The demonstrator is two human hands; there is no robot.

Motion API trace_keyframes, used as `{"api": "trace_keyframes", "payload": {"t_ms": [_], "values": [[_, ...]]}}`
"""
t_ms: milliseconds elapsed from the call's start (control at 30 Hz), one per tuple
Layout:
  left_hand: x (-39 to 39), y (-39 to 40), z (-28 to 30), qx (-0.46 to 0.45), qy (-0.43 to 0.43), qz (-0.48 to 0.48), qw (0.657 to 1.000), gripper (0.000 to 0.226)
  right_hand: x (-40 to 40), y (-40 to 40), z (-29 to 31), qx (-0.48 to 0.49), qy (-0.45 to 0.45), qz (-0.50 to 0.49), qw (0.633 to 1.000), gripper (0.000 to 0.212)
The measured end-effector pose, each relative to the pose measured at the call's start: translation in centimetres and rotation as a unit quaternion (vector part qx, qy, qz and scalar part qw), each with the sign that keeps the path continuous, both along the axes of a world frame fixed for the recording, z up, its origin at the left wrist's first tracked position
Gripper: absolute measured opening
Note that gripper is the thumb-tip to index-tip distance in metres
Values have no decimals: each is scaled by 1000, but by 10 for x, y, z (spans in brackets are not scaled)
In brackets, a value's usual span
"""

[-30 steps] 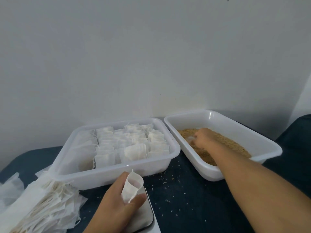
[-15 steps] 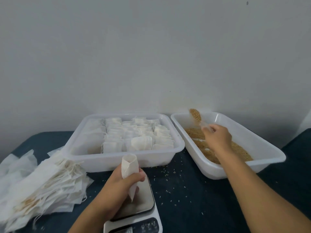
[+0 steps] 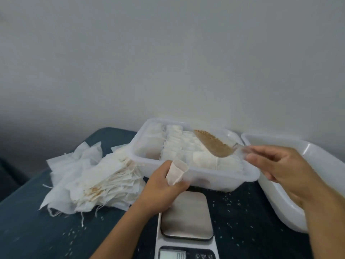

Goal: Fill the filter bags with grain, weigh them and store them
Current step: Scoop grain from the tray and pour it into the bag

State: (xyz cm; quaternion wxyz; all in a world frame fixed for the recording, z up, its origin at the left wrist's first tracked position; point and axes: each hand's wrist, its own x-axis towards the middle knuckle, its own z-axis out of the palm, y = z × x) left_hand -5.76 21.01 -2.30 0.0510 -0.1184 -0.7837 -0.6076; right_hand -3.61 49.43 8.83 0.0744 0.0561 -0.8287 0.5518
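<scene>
While the left hand (image 3: 164, 186) pinches an empty filter bag (image 3: 176, 171) upright with its mouth held open, thumb on one side and fingers curled round the other, the right hand (image 3: 280, 171) grips the handle of a clear scoop (image 3: 214, 144) heaped with brown grain. The scoop hangs above the tray of filled bags (image 3: 250, 176), which sits toward the back of the dark blue tabletop (image 3: 37, 230), and its tip points away from the open bag, so no pouring has begun. The bag is held just above the front rim of that tray, over the far edge of the scale (image 3: 186, 217), whose steel plate is bare. A heap of unused bags (image 3: 97, 184) lies toward the left edge, and the grain tray (image 3: 280, 199) stands at the right edge.

The bag looks thin, soft and nearly weightless; it would likely collapse if squeezed, so the hold belongs just below the mouth, light enough to keep it open. Loose grain pours freely and bounces, as the scattered kernels (image 3: 229, 204) beside the scale suggest.
</scene>
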Motion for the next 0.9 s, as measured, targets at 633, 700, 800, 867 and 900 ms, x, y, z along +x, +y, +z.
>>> {"api": "trace_keyframes", "payload": {"t_ms": [633,700,800,867,900], "values": [[0,-23,-14,-158,4,-44,986,24,-13,6,7,237,-59,105,964,42],[0,-22,-15,-180,10,-41,983,29,-11,4,8,245,-53,107,962,43],[0,-20,-18,-186,15,-41,981,31,-8,0,10,257,-47,113,959,49],[1,-18,-19,-184,16,-47,982,32,-5,-1,12,267,-44,112,956,55],[2,-18,-18,-187,15,-48,981,33,-3,-1,13,271,-40,112,955,53]]}}
